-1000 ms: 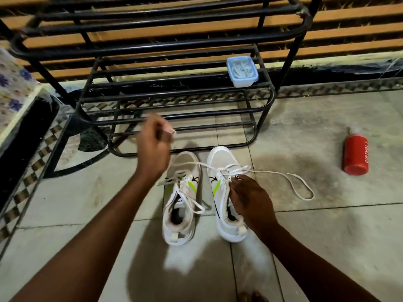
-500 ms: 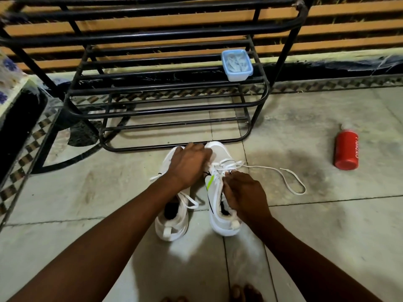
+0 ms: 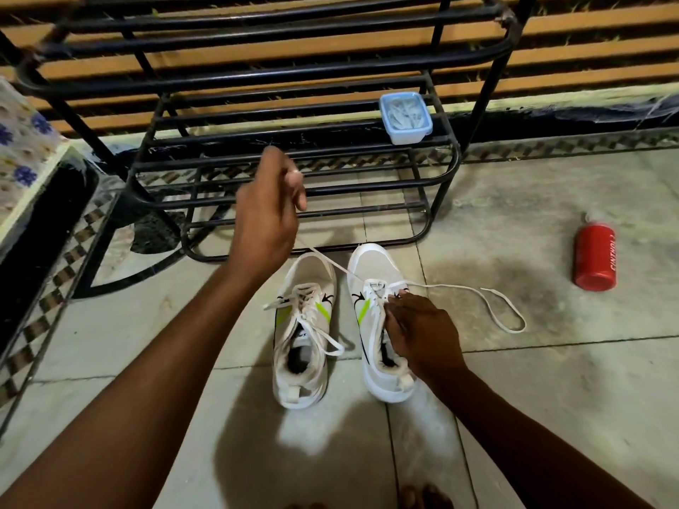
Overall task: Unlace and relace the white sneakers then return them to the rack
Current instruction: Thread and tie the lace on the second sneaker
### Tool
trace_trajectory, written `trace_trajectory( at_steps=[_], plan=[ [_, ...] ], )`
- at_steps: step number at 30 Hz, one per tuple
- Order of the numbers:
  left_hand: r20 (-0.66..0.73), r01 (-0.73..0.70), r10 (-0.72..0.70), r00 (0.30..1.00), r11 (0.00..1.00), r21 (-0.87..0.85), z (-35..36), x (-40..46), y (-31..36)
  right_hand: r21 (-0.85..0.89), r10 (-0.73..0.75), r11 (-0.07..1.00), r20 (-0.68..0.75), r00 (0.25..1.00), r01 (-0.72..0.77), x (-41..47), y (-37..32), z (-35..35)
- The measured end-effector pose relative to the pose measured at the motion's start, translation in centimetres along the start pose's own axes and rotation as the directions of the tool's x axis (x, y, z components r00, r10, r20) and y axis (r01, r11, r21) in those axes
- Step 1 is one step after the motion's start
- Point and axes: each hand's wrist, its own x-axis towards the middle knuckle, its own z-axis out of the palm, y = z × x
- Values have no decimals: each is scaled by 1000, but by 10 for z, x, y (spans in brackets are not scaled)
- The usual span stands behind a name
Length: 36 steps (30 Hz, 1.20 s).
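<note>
Left hand (image 3: 266, 218) pinches lace (image 3: 327, 260) taut | right hand (image 3: 419, 330) grips half-unlaced sneaker (image 3: 378, 317)

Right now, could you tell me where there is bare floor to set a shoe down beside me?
Bare tile lies between the right sneaker and the red bottle, apart from its trailing lace. More lies left of the left sneaker, toward the rack. Between the sneakers it is crowded with both hands and a taut lace.

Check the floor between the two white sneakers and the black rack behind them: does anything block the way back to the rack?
Nothing visible does. The sneakers stand just before the rack on bare tile. A blue-lidded box occupies one corner of a shelf; the red bottle lies off to the side.
</note>
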Motion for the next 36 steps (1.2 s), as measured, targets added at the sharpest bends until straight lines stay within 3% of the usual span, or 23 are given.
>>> trace_trajectory(
  at_steps=[2, 3, 6, 14, 22, 25, 28, 31, 33, 36],
  plan=[
    [202, -162, 97, 975, 927, 337, -8, 1, 0, -7, -6, 1000, -5, 1000, 6, 0, -1, -1],
    [263, -209, 106, 959, 890, 404, -11, 2, -1, -9, -10, 1000, -7, 1000, 10, 0, -2, -2],
    [330, -253, 102, 939, 853, 456, -20, 2, -8, -30, -14, 999, 3, 1000, 14, 1, -4, -4],
    [303, -261, 119, 946, 834, 486, -37, 6, -12, -46, -2, 999, 47, 999, 4, 3, -7, -8],
    [361, -195, 114, 925, 961, 196, -22, -6, 2, 158, 2, 988, 2, 1000, -3, 11, -3, -15],
    [372, -185, 139, 918, 979, 90, -7, -12, 11, 220, 181, 960, -17, 983, -173, 26, 2, -23],
    [382, -180, 157, 911, 983, 24, 9, -19, 19, 171, 337, 915, 173, 925, -365, 45, 10, -32],
    [393, -150, 149, 907, 988, -29, 20, -23, 26, -1, 361, 917, 430, 827, -399, 60, 19, -36],
    [392, -125, 137, 910, 991, -58, 24, -23, 29, -38, 367, 917, 473, 801, -397, 64, 22, -36],
    [368, -79, 105, 924, 993, -86, 26, -22, 33, -7, 353, 919, 453, 818, -393, 64, 27, -34]
  ],
)
